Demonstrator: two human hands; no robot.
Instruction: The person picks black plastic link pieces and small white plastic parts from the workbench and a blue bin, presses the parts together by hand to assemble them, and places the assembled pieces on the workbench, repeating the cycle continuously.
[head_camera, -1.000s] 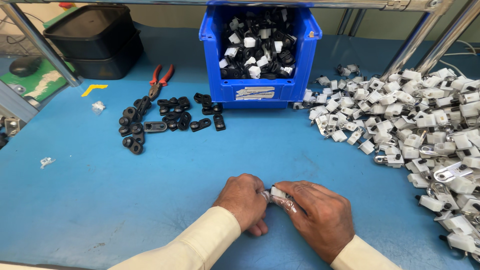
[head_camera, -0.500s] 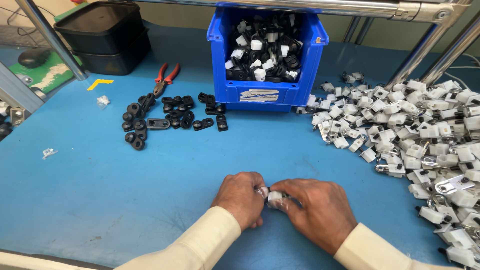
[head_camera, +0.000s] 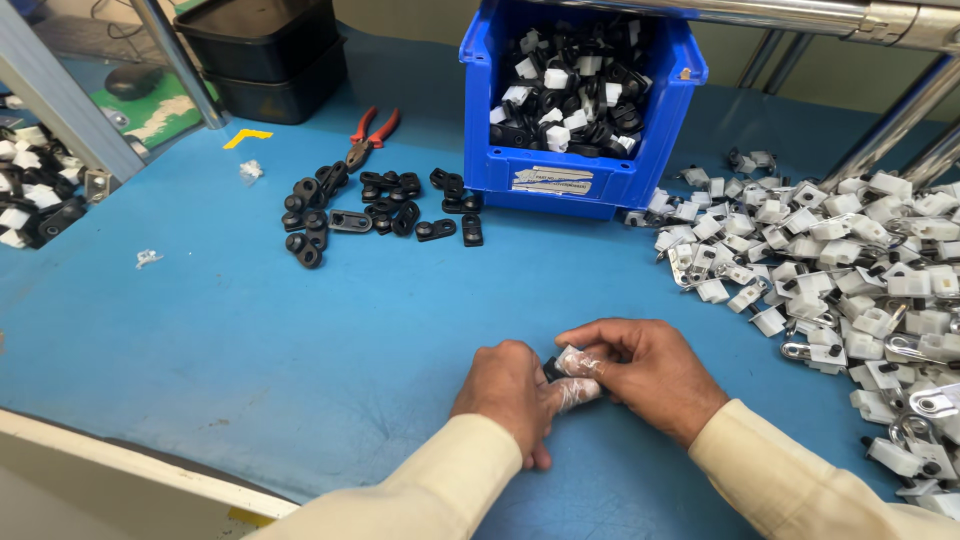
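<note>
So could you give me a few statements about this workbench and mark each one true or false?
1. Both hands, left hand and right hand, meet on one small part. True.
2. The blue bin is empty. False: it holds black and white parts.
3. Red-handled pliers lie behind the loose black pieces. True.
4. The pile of white parts lies on the person's left. False: it is on their right.

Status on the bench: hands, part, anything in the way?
Left hand and right hand together, pinching a small black part. Blue bin behind, white clips at right. Nothing between the hands and either.
</note>
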